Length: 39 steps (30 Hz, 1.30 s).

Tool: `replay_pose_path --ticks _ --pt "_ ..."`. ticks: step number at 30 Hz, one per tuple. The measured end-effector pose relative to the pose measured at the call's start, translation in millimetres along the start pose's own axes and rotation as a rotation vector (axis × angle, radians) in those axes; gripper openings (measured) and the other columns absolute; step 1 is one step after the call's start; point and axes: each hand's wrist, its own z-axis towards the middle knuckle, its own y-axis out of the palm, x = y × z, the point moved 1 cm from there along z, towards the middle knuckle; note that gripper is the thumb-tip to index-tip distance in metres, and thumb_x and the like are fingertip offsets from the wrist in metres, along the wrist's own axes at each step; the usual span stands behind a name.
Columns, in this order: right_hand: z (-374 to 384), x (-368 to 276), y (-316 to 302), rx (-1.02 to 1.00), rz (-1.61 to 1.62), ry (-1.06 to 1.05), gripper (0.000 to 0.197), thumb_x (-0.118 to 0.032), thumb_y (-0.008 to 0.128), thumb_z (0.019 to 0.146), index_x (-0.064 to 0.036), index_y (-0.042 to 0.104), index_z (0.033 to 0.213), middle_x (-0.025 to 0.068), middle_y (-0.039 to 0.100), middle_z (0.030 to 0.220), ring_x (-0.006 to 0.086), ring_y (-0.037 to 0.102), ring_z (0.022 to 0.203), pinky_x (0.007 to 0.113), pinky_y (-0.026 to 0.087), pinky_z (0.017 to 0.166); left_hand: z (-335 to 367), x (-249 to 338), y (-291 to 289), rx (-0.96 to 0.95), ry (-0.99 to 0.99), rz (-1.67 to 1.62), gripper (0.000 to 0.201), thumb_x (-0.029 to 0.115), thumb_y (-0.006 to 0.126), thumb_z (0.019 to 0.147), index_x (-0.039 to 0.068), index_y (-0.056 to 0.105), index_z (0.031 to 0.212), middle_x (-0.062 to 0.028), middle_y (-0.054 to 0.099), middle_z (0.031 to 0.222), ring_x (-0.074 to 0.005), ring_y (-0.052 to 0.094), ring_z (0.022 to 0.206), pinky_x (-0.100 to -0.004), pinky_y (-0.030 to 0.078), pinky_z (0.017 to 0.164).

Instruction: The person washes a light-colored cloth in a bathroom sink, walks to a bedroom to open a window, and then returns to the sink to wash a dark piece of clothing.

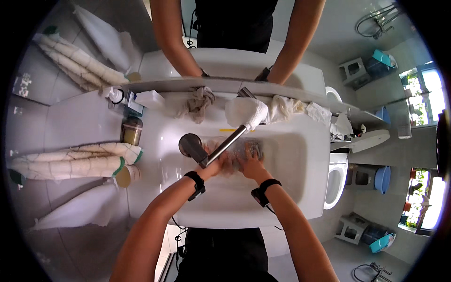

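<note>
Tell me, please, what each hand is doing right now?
Left hand: in the white ceramic basin under the metal tap, grip unclear.
Right hand: the same, blurred.

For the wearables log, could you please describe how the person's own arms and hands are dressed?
Both forearms are bare, with no sleeves or gloves. The left hand and right hand each have a black band with a small black box at the wrist; a thin dark cable hangs from each.

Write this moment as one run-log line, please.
left hand: under tap | right hand: in sink, beside left | water: blurred
</note>
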Motion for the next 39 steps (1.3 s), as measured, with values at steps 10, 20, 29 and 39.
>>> replay_pose_path --ticks 10,20,29,39 --pt "-8.2 49.5 20.3 0.169 0.463 0.272 0.017 -0.008 0.060 0.073 -0.0053 0.056 0.089 0.0123 0.061 0.090 0.0307 0.057 0.085 0.038 0.046 0.078 32.9 -56.4 -153.4 -0.350 -0.678 -1.130 0.023 0.008 0.058 0.073 0.001 0.058 0.094 -0.0258 0.059 0.090 -0.0369 0.058 0.086 -0.0395 0.047 0.070" --pt "-75.1 55.4 -32.5 0.392 1.262 0.168 0.022 -0.012 0.062 0.075 -0.0018 0.047 0.088 0.0116 0.053 0.078 0.0208 0.051 0.069 0.032 0.043 0.062 30.5 -53.7 -214.1 -0.132 -1.199 -2.147 0.007 0.011 0.051 0.088 0.007 0.048 0.092 0.0023 0.047 0.075 -0.0074 0.045 0.068 -0.0240 0.039 0.060" --pt "-43.9 54.9 -12.1 0.383 1.036 0.124 0.031 -0.004 0.053 0.076 -0.0105 0.057 0.106 0.0145 0.058 0.100 0.0262 0.057 0.085 0.032 0.046 0.072 8.4 -48.7 -156.6 -0.157 -1.315 -1.817 0.037 0.006 0.054 0.077 0.006 0.049 0.114 -0.0023 0.054 0.092 -0.0099 0.052 0.075 -0.0237 0.040 0.061" --pt "12.7 -19.8 -8.3 0.360 0.244 -0.184 0.044 -0.016 0.057 0.080 -0.0208 0.051 0.123 0.0085 0.034 0.136 0.0324 0.035 0.123 0.054 0.035 0.094 -12.3 -32.0 -55.6 -0.083 -1.372 -1.448 0.024 0.007 0.047 0.078 0.005 0.064 0.095 0.0006 0.053 0.073 -0.0084 0.046 0.062 -0.0252 0.034 0.051"
